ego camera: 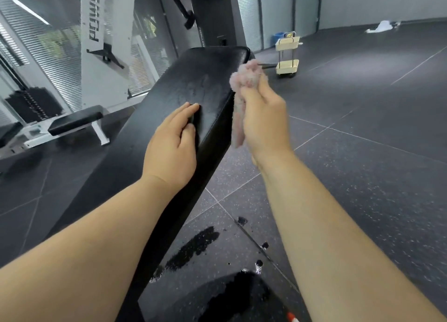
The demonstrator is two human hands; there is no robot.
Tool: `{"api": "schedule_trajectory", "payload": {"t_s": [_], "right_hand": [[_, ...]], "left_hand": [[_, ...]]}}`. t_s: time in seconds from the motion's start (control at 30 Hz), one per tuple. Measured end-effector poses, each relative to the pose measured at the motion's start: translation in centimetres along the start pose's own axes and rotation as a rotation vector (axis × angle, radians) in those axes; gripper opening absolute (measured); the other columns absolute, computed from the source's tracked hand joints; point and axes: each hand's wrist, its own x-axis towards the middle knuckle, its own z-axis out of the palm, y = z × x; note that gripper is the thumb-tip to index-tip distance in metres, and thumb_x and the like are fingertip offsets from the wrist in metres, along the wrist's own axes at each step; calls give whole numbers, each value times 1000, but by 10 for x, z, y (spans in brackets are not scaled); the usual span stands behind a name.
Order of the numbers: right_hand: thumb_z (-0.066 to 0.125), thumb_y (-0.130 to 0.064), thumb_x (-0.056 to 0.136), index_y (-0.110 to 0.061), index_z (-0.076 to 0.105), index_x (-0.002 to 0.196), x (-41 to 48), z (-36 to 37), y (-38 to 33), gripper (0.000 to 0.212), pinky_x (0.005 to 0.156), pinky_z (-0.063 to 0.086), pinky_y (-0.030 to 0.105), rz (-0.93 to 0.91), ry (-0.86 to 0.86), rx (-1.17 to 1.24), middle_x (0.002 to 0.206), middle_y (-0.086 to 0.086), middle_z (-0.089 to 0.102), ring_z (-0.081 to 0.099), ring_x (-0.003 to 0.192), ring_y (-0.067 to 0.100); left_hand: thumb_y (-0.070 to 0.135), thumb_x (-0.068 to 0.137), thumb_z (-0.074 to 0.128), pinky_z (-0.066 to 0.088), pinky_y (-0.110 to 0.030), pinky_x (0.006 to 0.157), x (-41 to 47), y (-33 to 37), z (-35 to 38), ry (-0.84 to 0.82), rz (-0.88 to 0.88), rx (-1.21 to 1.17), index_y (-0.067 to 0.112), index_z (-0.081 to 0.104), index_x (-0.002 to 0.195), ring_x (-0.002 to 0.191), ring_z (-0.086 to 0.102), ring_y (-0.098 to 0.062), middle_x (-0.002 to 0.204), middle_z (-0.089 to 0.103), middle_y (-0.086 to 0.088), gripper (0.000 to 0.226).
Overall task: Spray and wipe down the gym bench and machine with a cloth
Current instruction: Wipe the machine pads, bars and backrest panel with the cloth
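Note:
A black padded gym bench (pixel 200 79) runs away from me down the middle of the head view, its far end wet with spray streaks. My left hand (pixel 173 142) lies flat on the pad with straight fingers. My right hand (pixel 262 120) grips a bunched pink cloth (pixel 245 79) against the bench's right edge, with a tail of cloth hanging below the hand. A red and white tip (pixel 291 318), perhaps of a spray bottle, shows at the bottom edge.
Wet dark patches (pixel 193 249) mark the rubber floor right of the bench. A white weight machine (pixel 104 43) with a small black seat (pixel 75 122) stands at left. A cream trolley (pixel 287 55) and a blue bucket (pixel 278 37) stand at the back.

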Motion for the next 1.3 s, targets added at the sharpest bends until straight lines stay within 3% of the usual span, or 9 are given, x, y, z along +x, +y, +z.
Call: {"api": "schedule_trajectory", "payload": {"t_s": [0.07,0.3,0.43,0.6,0.83,0.97,1.03,1.13,1.3], "right_hand": [[47,-25,103,-24,53,141,-20,11,10,39,108,16,0,-97,22,-36,154,-12,38,19,135,-15],[59,2,94,-30,57,126,-109,8,61,46,112,30,15,-122,-147,102,145,-15,45,38,134,-10],[59,-2,94,-33,61,120,-59,-5,40,41,102,33,5,-152,170,132,144,-14,45,43,125,-15],[53,2,96,-24,61,131,-31,16,39,45,117,30,24,-47,93,311,150,-8,45,36,139,-1],[58,7,92,-23,64,124,-114,23,59,43,112,32,18,-19,-85,386,141,-16,53,41,134,-6],[62,4,81,-24,77,86,-65,-9,50,32,96,53,37,180,57,468,105,-13,73,64,110,9],[53,-7,93,-39,69,111,-17,-21,44,40,102,48,53,244,101,521,123,-11,66,56,125,19],[36,1,99,-32,49,141,7,-2,43,54,117,33,44,239,16,592,129,-19,57,44,135,11],[39,7,83,-26,57,136,-52,17,58,64,110,40,39,411,2,635,130,-12,60,53,126,10]], "left_hand": [[13,102,39,18,-8,104,1,0,1,5,3,-10,29,52,139,137,35,0,148,45,15,43],[9,100,40,23,-8,104,0,0,3,56,18,-2,26,56,135,131,41,-1,142,51,12,42],[11,101,38,25,-13,104,-2,1,4,76,-12,-5,31,56,134,129,41,-1,139,51,16,44],[9,100,37,24,-2,99,0,-2,7,61,13,-28,29,57,134,120,40,9,129,50,22,44],[6,100,37,21,4,93,2,-2,6,57,44,-1,24,57,133,121,40,5,124,47,20,43],[8,101,37,21,2,95,-1,0,5,56,20,-27,26,57,133,123,41,5,125,48,23,43],[10,101,36,24,-4,99,-1,0,6,43,-3,-44,29,56,133,120,41,8,125,48,25,43],[11,101,36,24,-2,96,0,-2,7,49,-10,-46,32,57,132,117,41,10,126,50,24,43],[12,101,35,26,-4,96,1,-2,7,50,-5,-24,32,56,131,119,43,6,130,52,21,42]]}}
